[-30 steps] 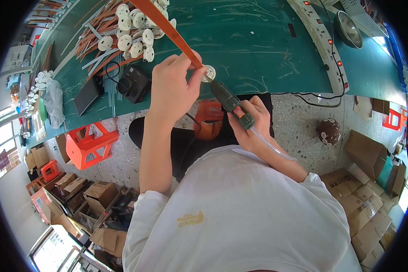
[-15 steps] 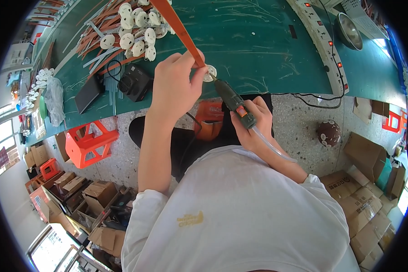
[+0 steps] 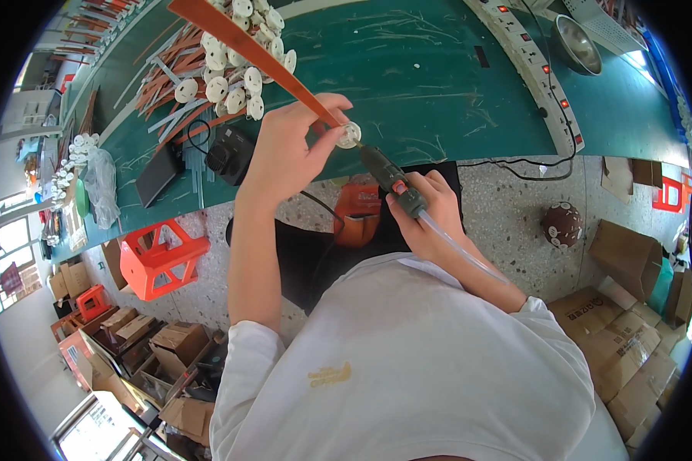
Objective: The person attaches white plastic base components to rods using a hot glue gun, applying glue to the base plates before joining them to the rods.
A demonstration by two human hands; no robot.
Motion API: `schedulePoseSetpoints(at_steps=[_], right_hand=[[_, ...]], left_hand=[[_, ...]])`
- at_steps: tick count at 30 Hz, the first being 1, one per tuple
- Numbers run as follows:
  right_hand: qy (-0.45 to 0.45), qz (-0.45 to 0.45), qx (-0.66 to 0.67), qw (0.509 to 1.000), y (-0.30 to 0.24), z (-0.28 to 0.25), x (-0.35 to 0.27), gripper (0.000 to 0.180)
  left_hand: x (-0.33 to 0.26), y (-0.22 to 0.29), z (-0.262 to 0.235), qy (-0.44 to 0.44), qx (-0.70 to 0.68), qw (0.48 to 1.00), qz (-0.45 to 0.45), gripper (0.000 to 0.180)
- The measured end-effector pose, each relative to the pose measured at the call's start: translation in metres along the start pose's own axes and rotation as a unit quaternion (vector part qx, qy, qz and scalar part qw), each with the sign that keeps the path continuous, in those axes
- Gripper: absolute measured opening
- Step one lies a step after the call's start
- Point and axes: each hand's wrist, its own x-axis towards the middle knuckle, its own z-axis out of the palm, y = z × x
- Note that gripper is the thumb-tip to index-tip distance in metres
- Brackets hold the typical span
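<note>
My left hand [image 3: 284, 150] pinches a long orange-brown flat strip [image 3: 265, 61] near its lower end, over the table's near edge. At that end sits a small round white disc [image 3: 349, 135] with holes, by my thumb and fingertips. My right hand [image 3: 432, 211] is wrapped round a dark green glue gun [image 3: 388, 175], its metal tip pointing at the disc's right edge. Whether the tip touches the disc I cannot tell. A clear glue stick [image 3: 461, 247] runs out of the gun's back end.
Strips with white discs [image 3: 234, 77] lie heaped on the green table [image 3: 407, 84]. A black boxy device [image 3: 231, 154] stands near the left edge. A power strip [image 3: 542, 69] and metal bowl [image 3: 577, 44] are at right. Red stools [image 3: 158, 260] and cardboard boxes [image 3: 630, 338] stand below.
The strip has swung so its upper end leans further left, and the disc now faces me more fully. The glue gun's tip has moved slightly down, a little away from the disc's middle.
</note>
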Motion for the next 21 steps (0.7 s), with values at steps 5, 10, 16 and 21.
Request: schedulePoseSetpoints(at_steps=[5, 10, 16, 21], right_hand=[[-0.025, 0.012, -0.003, 1.0, -0.003, -0.009, 0.003, 0.016], [-0.039, 0.06, 0.049, 0.996, 0.0, -0.017, 0.01, 0.015], [-0.059, 0.077, 0.089, 0.991, -0.004, -0.034, 0.013, 0.017], [-0.056, 0.068, 0.118, 0.989, 0.002, -0.024, 0.002, 0.02]], left_hand=[[0.018, -0.006, -0.019, -0.196, -0.113, 0.974, 0.025, 0.03], [0.035, -0.011, -0.022, -0.268, -0.1, 0.957, 0.039, 0.025], [0.025, -0.017, -0.022, -0.133, -0.039, 0.989, -0.04, 0.017], [0.009, -0.028, -0.005, 0.022, -0.032, 0.999, -0.006, 0.009]])
